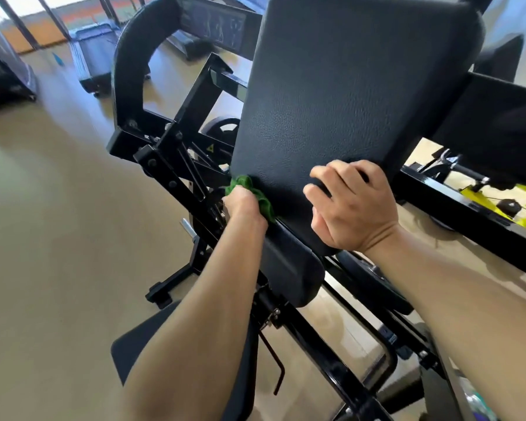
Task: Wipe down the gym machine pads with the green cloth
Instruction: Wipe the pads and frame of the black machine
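- The floor [43, 223] is tan and glossy and fills the left half of the view; the far room beyond it is blurred.
- The back pad [346, 86], a big black padded panel with a grained surface, stands tilted in the upper middle; its top edge is cut off by the frame.
- The black frame [170, 165] of the machine runs under and beside the pad, with bolted bars and a curved arm at upper left. Much of it is hidden behind the pad and the arms.
- A treadmill [94, 56] stands well back at upper left, hard to make out.
- The seat pad [289, 268], smaller and black, sits just below the back pad; its upper part is covered by the left wrist.
- A yellow part [498, 202] of another machine shows at right, behind a black beam, partly hidden.
- The right hand [353, 208] wraps over the lower right corner of the back pad, its grip closed on the pad's edge, fingertips curled on the front face.
- The left hand [243, 205] is at the lower left corner of the back pad, its grip closed on the green cloth [255, 192].
- The cloth is bunched and pressed against the pad's bottom left edge, where back pad and seat pad meet; most of it is hidden inside the fist.
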{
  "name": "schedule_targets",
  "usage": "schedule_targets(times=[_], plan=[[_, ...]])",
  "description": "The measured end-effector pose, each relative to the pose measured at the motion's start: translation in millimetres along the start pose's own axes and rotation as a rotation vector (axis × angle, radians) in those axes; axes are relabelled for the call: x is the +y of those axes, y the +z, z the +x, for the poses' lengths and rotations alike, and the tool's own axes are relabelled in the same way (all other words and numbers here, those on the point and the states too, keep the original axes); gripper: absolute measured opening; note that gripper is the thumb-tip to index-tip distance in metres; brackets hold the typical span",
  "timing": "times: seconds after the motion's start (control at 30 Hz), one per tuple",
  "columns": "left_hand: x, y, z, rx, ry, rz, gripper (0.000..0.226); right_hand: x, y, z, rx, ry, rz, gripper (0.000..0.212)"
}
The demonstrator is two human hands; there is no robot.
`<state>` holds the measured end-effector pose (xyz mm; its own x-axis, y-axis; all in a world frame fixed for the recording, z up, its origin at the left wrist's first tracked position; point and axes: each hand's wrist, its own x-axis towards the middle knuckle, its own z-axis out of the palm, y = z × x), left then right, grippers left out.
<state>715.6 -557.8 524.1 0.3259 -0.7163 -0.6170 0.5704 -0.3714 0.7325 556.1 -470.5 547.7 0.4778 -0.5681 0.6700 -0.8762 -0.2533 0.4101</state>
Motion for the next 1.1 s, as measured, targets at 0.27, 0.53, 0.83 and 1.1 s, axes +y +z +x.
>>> schedule_targets(times=[0.27, 0.53, 0.83, 1.1], plan=[[-86, -36, -83, -0.14, -0.283, 0.037, 0.033, -3, -3, 2, -0.019, 0.05, 0.019, 0.018], [-44, -20, -40, -0.029, -0.109, 0.043, 0.02, -2, -1, 0, 0.002, 0.03, 0.038, 0.018], [38, 11, 67, -0.041, 0.14, 0.157, 0.027, 0, 0, 0, 0.019, -0.005, 0.021, 0.017], [1, -10, 21, -0.152, 0.598, 0.571, 0.047, -1, -2, 1, 0.003, 0.012, 0.035, 0.016]])
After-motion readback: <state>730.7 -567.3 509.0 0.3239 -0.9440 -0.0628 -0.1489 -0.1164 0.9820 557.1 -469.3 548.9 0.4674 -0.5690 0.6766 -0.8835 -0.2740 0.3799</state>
